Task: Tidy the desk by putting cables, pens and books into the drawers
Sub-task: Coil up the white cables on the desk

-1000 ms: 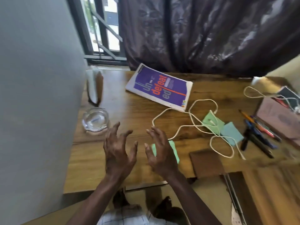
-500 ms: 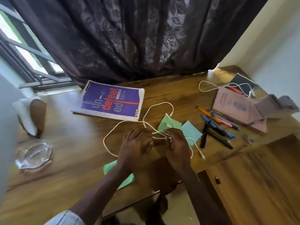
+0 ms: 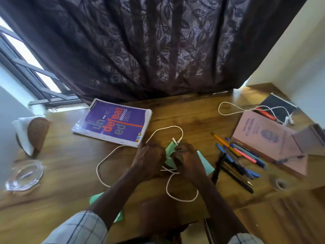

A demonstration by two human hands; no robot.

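Both hands work at the middle of the worktop (image 3: 193, 117), over the white cable (image 3: 182, 133). The right grip (image 3: 187, 160) is narrow and pinches the cable just behind its plug end, above the green notes (image 3: 170, 149) that lie under it. The left grip (image 3: 149, 158) is curled tight over the same cable where a strand passes beneath the palm. The fingertips are hidden, but I judge it holds the strand. The hands are set close together, which I read as gathering the slack into a coil. Loose loops trail left and towards the near edge.

I judge the task barely started. The purple book (image 3: 114, 124) lies behind the hands, and the pens (image 3: 237, 156) are scattered to the right beside the pink book (image 3: 269, 138). A second cable (image 3: 228, 114) is draped at far right. All of these rest on the worktop. I cannot make out a drawer.

One risk is that a note may lift with the cable.
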